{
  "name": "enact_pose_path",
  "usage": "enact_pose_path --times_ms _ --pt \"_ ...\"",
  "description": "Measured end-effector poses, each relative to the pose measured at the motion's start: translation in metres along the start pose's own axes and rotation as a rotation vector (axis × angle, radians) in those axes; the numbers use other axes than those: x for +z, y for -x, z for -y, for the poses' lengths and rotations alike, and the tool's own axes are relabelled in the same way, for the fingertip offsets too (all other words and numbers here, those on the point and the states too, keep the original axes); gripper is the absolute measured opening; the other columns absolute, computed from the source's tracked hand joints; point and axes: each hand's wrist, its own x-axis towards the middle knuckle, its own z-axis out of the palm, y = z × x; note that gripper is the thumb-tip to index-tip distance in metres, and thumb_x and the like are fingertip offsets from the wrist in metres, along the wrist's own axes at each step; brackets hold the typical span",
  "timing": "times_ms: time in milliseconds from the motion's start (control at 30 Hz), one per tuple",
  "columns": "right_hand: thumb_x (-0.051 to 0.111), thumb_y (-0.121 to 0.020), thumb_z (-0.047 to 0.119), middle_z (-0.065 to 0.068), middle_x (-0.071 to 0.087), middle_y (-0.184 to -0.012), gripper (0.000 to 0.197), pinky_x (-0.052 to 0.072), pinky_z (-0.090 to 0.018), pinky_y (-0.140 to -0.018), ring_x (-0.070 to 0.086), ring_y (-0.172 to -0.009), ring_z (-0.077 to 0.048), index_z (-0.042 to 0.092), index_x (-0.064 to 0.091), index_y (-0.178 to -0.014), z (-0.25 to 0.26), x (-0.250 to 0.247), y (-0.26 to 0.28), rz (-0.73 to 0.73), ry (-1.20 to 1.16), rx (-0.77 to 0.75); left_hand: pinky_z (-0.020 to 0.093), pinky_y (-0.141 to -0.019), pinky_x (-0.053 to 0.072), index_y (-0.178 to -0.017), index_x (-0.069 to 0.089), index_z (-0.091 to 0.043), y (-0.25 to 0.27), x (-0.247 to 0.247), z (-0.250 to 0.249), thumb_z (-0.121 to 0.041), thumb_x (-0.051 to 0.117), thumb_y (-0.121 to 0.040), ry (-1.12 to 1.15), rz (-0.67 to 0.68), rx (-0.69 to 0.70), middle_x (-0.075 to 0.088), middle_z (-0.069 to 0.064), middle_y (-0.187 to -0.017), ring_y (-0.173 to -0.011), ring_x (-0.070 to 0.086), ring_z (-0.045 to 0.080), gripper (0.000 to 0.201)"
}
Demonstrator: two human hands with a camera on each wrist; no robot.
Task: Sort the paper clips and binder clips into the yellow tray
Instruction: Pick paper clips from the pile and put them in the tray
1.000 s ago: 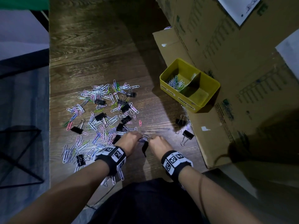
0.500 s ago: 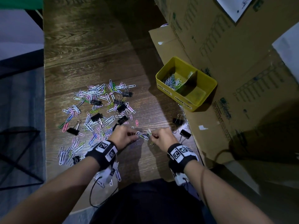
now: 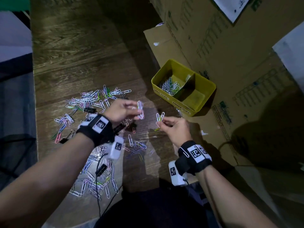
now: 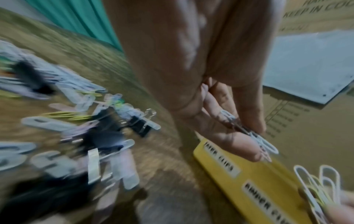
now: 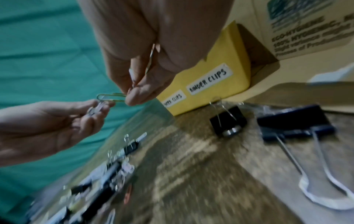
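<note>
Both hands are raised above the wooden table. My left hand [image 3: 131, 109] pinches a small bunch of paper clips [image 3: 140, 109], seen between thumb and fingers in the left wrist view [image 4: 254, 136]. My right hand [image 3: 166, 124] pinches a few white and yellow-green paper clips [image 3: 159, 117]; the right wrist view shows one greenish clip [image 5: 111, 97] sticking out. The yellow tray [image 3: 209, 83] stands to the right, its left compartment holding several paper clips [image 3: 170, 87], its right compartment dim. Loose paper clips [image 3: 92, 99] and black binder clips [image 3: 89, 109] lie scattered on the left.
Large cardboard boxes [image 3: 238, 55] rise behind and right of the tray. Two black binder clips [image 5: 228, 119] [image 5: 295, 124] lie on the table near the tray's front. The tray's labels read paper clips and binder clips [image 5: 207, 79]. A cable [image 3: 98, 199] runs near the table's front edge.
Both hands have lifted off the table with paper clips pinched in them, drawn apart and moved toward the yellow tray. The head view has shifted closer.
</note>
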Motion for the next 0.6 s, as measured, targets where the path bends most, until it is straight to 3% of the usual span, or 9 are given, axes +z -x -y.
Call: enact_pose_path --times_ms 100,167,200,267,333,433,533,600 --pt "0.077 -0.076 0.014 -0.001 0.072 -0.088 0.028 0.056 -0.037 -0.085 0.068 -0.08 -0.017 0.004 0.071 -0.101 0.021 -0.015 -0.009 -0.046 -0.111 0.014 0.026 -0.065 0.058 -0.09 0.067 -0.002 -0.033 0.019 -0.038 0.005 0.068 -0.074 -0.025 0.015 0.111 0.071 0.009 -0.071 -0.063 0.068 0.018 0.017" --pt "0.074 -0.079 0.01 0.002 0.07 -0.082 0.019 0.056 -0.027 -0.078 0.067 -0.07 -0.01 0.005 0.07 -0.097 0.039 -0.025 -0.018 -0.054 -0.17 -0.016 0.023 -0.062 0.057 -0.083 0.066 -0.001 -0.054 0.037 -0.061 0.006 0.067 -0.076 -0.069 -0.008 0.179 0.068 0.011 -0.068 -0.059 0.065 0.016 0.01" --pt "0.072 -0.08 0.006 0.005 0.068 -0.078 0.011 0.054 -0.021 -0.073 0.065 -0.063 -0.004 0.011 0.071 -0.09 0.05 -0.03 -0.022 -0.047 -0.192 -0.041 0.024 -0.061 0.057 -0.079 0.065 -0.002 -0.066 0.045 -0.068 0.006 0.067 -0.076 -0.102 -0.028 0.202 0.066 0.012 -0.067 -0.057 0.064 0.016 0.009" --pt "0.071 -0.08 0.002 0.011 0.066 -0.07 0.025 0.053 -0.015 -0.065 0.062 -0.056 0.002 0.026 0.067 -0.076 0.068 -0.039 -0.034 -0.099 -0.179 -0.117 0.029 -0.063 0.058 -0.073 0.066 -0.004 -0.09 0.058 -0.076 0.002 0.07 -0.075 -0.216 -0.073 0.227 0.065 0.01 -0.065 -0.057 0.064 0.018 0.008" --pt "0.073 -0.078 0.002 0.013 0.066 -0.066 0.026 0.055 -0.017 -0.064 0.064 -0.057 0.0 0.027 0.068 -0.075 0.083 -0.047 -0.048 -0.179 -0.148 -0.182 0.032 -0.067 0.057 -0.08 0.07 -0.01 -0.11 0.066 -0.078 -0.012 0.074 -0.074 -0.472 -0.106 0.226 0.07 0.01 -0.076 -0.066 0.067 0.021 0.007" --pt "0.073 -0.078 0.004 0.0 0.07 -0.074 0.016 0.057 -0.019 -0.065 0.066 -0.057 -0.003 0.01 0.071 -0.093 0.096 -0.054 -0.076 -0.237 -0.132 -0.177 0.021 -0.067 0.044 -0.102 0.07 -0.017 -0.117 0.073 -0.08 -0.027 0.066 -0.083 -0.827 -0.103 0.18 0.065 0.001 -0.086 -0.078 0.06 0.015 0.022" --pt "0.071 -0.082 0.009 -0.005 0.071 -0.086 0.025 0.057 -0.022 -0.069 0.068 -0.064 -0.005 0.003 0.068 -0.106 0.101 -0.054 -0.109 -0.242 -0.015 -0.14 0.021 -0.072 0.045 -0.107 0.069 -0.019 -0.111 0.07 -0.078 -0.026 0.059 -0.088 -0.795 -0.124 0.236 0.068 0.004 -0.09 -0.084 0.062 0.017 0.023" --pt "0.068 -0.085 0.013 -0.005 0.071 -0.092 0.023 0.057 -0.029 -0.077 0.068 -0.078 -0.014 0.005 0.068 -0.107 0.098 -0.047 -0.128 -0.209 0.151 -0.149 0.027 -0.075 0.052 -0.104 0.069 -0.017 -0.102 0.062 -0.072 -0.019 0.058 -0.09 -0.551 -0.158 0.275 0.071 0.006 -0.09 -0.082 0.066 0.02 0.018"
